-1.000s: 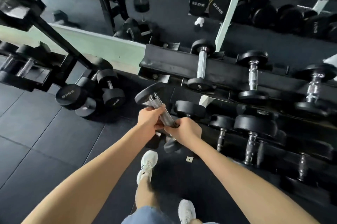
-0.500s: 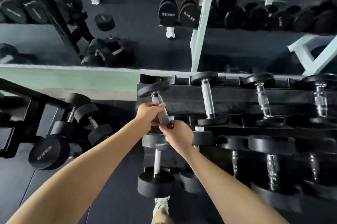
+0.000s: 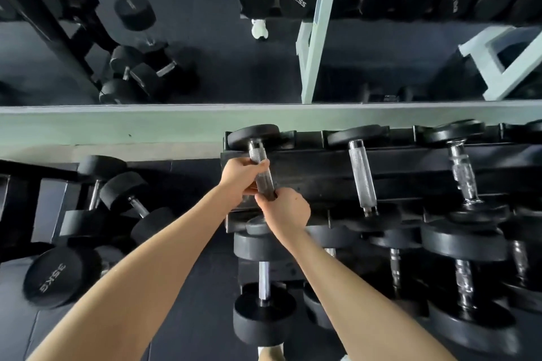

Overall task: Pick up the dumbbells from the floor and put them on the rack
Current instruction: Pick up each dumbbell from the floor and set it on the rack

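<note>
Both hands, left hand [image 3: 239, 174] and right hand [image 3: 286, 209], are curled around the handle of a dumbbell [image 3: 259, 161] being set on the rack [image 3: 322, 172] top tier (leftmost slot). More dumbbells [image 3: 123, 199] are left on the floor.

Black two-tier rack [image 3: 322, 181] has chrome-handled dumbbells [image 3: 362, 175] lined up across its top tier, the far-left dumbbell [image 3: 253, 137] with its head in the end slot, chunkier dumbbells [image 3: 465, 243] on the lower tier, and the dark rubber floor [image 3: 199, 331] off to the left carries loose dumbbells [image 3: 124, 187], including a 35KG dumbbell [image 3: 58, 275].
</note>
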### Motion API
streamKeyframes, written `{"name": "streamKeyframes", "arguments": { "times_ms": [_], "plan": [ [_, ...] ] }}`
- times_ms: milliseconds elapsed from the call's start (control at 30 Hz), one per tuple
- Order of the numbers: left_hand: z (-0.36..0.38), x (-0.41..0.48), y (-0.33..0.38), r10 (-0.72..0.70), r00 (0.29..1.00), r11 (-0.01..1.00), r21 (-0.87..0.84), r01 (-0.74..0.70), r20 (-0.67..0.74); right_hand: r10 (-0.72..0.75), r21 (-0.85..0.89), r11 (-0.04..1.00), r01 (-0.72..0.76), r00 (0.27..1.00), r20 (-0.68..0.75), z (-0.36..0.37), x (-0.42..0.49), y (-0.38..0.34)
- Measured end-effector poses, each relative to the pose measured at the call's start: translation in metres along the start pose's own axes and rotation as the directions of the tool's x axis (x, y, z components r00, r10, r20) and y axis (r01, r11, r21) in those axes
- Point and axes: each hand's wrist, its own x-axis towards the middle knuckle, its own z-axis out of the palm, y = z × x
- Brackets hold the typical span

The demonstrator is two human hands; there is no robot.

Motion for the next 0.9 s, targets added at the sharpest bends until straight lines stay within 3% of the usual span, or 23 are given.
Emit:
{"name": "streamKeyframes", "arguments": {
  "times_ms": [133, 267, 500, 900],
  "plan": [
    [-0.005, 0.006, -0.005, 0.000, 1.000, 0.999, -0.032, 0.001, 0.023, -0.049, 0.056, 0.997, 0.047, 0.998, 0.042, -0.002, 0.001, 0.003],
    [-0.005, 0.011, -0.008, 0.051, 0.996, 0.993, -0.105, -0.058, -0.068, -0.065, 0.129, 0.991, 0.047, 0.988, 0.138, -0.006, 0.003, 0.003],
    [0.000, 0.016, -0.011, 0.120, 0.983, 0.993, 0.002, -0.121, -0.136, -0.025, 0.156, 0.988, 0.008, 0.993, 0.111, 0.000, 0.003, 0.004],
    [0.004, 0.018, 0.001, 0.110, 0.993, 0.987, 0.119, -0.104, -0.045, 0.068, 0.242, 0.967, -0.085, 0.995, 0.077, -0.002, -0.002, 0.000]
  ]
}}
